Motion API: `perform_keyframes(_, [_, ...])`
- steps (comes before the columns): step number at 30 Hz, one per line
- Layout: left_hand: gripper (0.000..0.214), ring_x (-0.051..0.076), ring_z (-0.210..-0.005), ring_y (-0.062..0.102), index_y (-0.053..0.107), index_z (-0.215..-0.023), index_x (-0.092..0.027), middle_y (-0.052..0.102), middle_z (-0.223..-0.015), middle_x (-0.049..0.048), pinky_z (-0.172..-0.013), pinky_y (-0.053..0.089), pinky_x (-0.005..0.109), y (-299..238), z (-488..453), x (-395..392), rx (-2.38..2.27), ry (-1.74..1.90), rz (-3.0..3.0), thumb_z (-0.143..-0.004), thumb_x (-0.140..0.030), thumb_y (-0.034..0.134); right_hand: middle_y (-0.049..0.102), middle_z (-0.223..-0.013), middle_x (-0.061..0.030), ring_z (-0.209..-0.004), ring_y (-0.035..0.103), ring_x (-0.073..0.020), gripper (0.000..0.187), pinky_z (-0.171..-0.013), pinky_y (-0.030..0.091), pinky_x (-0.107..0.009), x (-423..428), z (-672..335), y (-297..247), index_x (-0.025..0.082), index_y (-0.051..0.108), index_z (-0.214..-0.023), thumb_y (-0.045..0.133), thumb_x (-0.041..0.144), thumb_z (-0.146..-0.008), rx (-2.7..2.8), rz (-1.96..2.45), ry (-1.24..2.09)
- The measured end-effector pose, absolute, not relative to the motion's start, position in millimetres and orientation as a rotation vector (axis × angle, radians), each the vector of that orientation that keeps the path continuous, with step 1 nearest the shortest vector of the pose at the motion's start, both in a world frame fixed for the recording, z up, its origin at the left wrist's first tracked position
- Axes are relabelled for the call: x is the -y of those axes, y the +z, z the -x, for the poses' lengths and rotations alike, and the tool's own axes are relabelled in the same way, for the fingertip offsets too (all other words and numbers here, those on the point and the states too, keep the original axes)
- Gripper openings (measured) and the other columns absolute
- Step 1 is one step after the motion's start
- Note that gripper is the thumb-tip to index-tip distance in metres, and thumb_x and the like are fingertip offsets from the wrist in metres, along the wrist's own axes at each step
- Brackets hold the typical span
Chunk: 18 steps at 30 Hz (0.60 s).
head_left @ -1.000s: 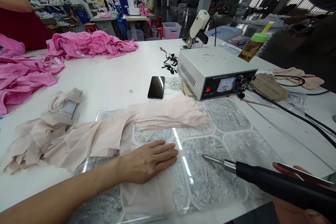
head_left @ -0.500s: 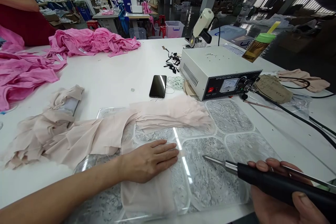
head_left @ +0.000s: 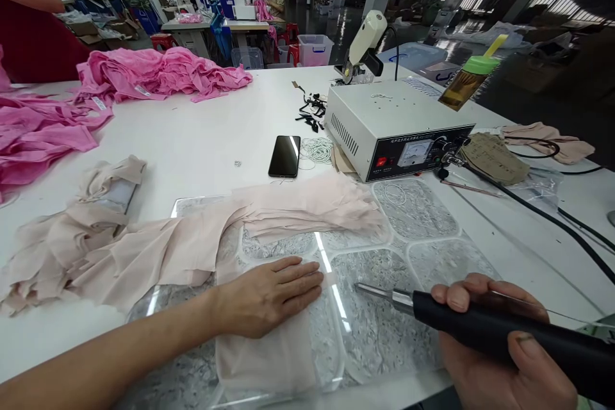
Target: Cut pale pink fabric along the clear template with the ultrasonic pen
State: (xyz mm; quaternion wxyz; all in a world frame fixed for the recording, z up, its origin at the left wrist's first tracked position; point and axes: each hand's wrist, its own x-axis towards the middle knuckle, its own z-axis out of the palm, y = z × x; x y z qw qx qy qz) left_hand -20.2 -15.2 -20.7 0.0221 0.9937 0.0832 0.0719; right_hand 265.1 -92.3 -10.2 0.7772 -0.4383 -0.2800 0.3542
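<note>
My left hand [head_left: 273,295] lies flat, fingers stretched out, on a beige fabric piece [head_left: 266,359] over a clear-covered, grey marbled mat [head_left: 384,333]. In my right hand [head_left: 500,333] is a black ultrasonic handpiece [head_left: 471,320], its pointed metal tip aimed left above the mat, a short way right of the left fingertips. A thin metal strip also shows by the right fingers; I cannot make out what it is. Behind the left hand, a stack of beige fabric pieces [head_left: 312,205] lies across the mat, next to a crumpled beige heap [head_left: 62,256].
A grey control box [head_left: 398,122] with a dial stands at the back right, a black cable [head_left: 542,205] running from it. Nearby are a phone [head_left: 284,156], a bottle [head_left: 464,83] and a cutting machine [head_left: 365,45]. Pink garments [head_left: 158,73] and a person in red [head_left: 38,32] are at left.
My right hand has brought the handpiece leftward, its tip closer to my left hand. The whole view has shifted slightly; my left hand stays flat on the fabric.
</note>
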Motion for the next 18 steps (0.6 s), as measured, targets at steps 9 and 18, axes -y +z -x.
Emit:
perform_keyframes(9, [0.042,0.027,-0.139,0.041,0.044,-0.139,-0.002,0.048,-0.144,0.0171,-0.112,0.04,0.045,-21.7,19.8,15.4,-0.245,0.222,-3.101,-0.102,-0.014,0.028,0.059,-0.081,0.0012,-0.061,0.057,-0.0119,0.025,-0.066,0.055,-0.035,79.4,-248.0,-7.5,0.024,0.068,-0.091,0.074,0.037,-0.07,0.805,0.829,0.802])
perform_keyframes(18, [0.04,0.027,-0.136,0.045,0.047,-0.137,-0.002,0.054,-0.139,0.0175,-0.11,0.042,0.042,-19.9,18.0,16.0,-0.245,0.311,-3.099,-0.1,-0.012,0.035,0.057,-0.083,0.0014,-0.063,0.058,-0.0116,0.023,-0.067,0.054,-0.035,77.5,-248.9,-11.8,0.023,0.067,-0.091,0.072,0.033,-0.071,0.794,0.833,0.831])
